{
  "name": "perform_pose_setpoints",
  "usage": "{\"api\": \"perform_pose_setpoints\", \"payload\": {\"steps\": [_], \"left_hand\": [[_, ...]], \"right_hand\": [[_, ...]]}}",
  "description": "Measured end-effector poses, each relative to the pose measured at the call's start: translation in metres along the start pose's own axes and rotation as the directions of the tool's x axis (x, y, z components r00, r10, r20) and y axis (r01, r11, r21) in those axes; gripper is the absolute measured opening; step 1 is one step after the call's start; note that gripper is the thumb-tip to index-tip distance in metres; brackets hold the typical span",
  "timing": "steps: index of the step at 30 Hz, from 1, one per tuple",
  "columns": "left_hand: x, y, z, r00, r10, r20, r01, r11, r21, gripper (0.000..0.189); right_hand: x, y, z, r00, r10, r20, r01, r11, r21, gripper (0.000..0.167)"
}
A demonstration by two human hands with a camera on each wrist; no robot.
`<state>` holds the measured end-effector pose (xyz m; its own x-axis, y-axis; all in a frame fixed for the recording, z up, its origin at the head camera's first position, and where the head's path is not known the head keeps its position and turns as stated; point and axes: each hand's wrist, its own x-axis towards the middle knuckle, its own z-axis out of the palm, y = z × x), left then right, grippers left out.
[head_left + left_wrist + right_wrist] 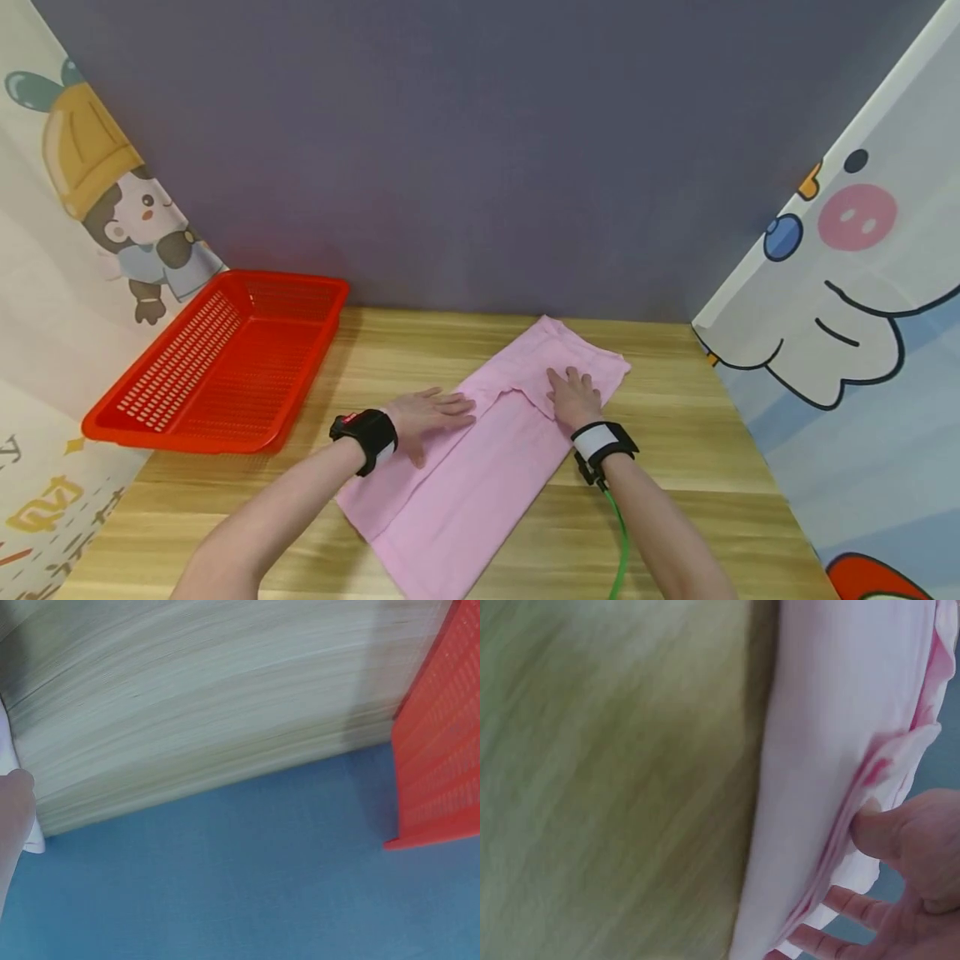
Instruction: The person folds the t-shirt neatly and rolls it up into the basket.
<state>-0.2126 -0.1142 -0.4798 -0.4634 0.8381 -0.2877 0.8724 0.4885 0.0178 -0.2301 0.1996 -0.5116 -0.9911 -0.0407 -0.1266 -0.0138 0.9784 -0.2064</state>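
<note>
Cloth point(480, 479) reaches the far edge of the table point(697, 467); I see left hand point(427, 419) and right hand point(576, 402) spread on it, likely smoothing folds; next probably needs even pressure.

"Can you read any words?"
"Just a letter y point(12, 451) on the left wall sheet point(45, 333). The yellow sign point(47, 504) and dark marks point(97, 518) beside it look like writing, but I can't read them."
"And the black wrist band point(378, 433)?"
"Its red label point(348, 418) is too tiny."
</note>
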Motion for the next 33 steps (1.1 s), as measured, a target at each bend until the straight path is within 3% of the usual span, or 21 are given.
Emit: {"api": "perform_pose_setpoints", "payload": {"steps": [12,16,21,26,33], "left_hand": [[0.008,0.005,-0.004,0.998,0.056,0.043,-0.057,0.998,0.036,0.127],[0.008,0.006,-0.004,0.996,0.056,0.067,-0.056,0.998,-0.001,0.132],[0.005,0.007,0.0,0.997,0.028,0.069,-0.024,0.998,-0.052,0.136],[0.002,0.014,0.004,0.996,-0.039,0.083,0.047,0.993,-0.105,0.138],[0.002,0.024,0.013,0.991,-0.113,0.073,0.118,0.991,-0.068,0.142]], "right_hand": [[0.017,-0.007,0.002,0.994,-0.103,0.02,0.103,0.994,-0.035,0.045],[0.023,-0.011,0.0,0.989,-0.141,0.04,0.142,0.99,-0.026,0.046],[0.033,-0.017,-0.002,0.975,-0.206,0.085,0.21,0.976,-0.047,0.048],[0.04,-0.023,-0.005,0.961,-0.253,0.111,0.257,0.966,-0.016,0.048],[0.051,-0.027,-0.003,0.941,-0.313,0.127,0.314,0.949,0.011,0.049]]}}
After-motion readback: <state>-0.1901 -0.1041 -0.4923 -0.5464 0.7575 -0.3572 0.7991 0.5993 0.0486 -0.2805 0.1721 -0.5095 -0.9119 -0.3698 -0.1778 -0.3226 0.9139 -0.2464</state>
